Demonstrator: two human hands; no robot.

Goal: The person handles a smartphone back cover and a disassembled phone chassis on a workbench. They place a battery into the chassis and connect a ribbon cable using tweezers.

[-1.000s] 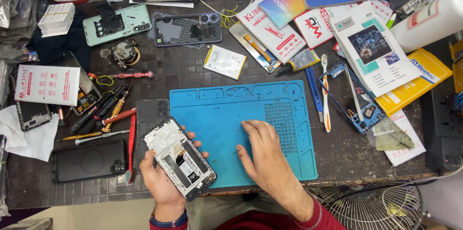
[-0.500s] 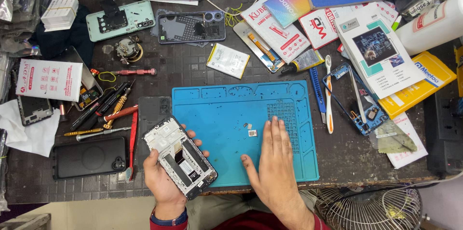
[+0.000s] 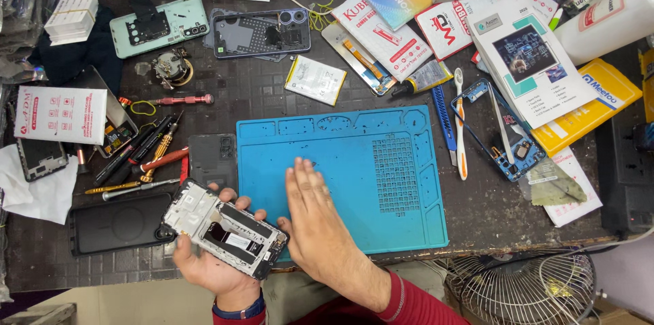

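Note:
My left hand (image 3: 208, 265) holds an opened phone frame (image 3: 223, 228) with its insides facing up, just off the near left corner of the blue repair mat (image 3: 381, 182). My right hand (image 3: 315, 226) lies flat, palm down and fingers together, on the left part of the mat, right beside the phone frame. It holds nothing. A red sleeve covers my right forearm.
Screwdrivers and tweezers (image 3: 143, 155) lie left of the mat, with a black phone back (image 3: 116, 221) near them. Two opened phones (image 3: 160, 25) (image 3: 262, 32), a battery (image 3: 315, 80), boxes and packets crowd the far side. A toothbrush (image 3: 460, 127) and blue frame (image 3: 501, 131) lie right. A fan (image 3: 524, 287) stands below.
My right hand has slid leftwards across the mat, from its middle-right to beside the phone frame. The left hand has tilted the frame flatter and kept its hold.

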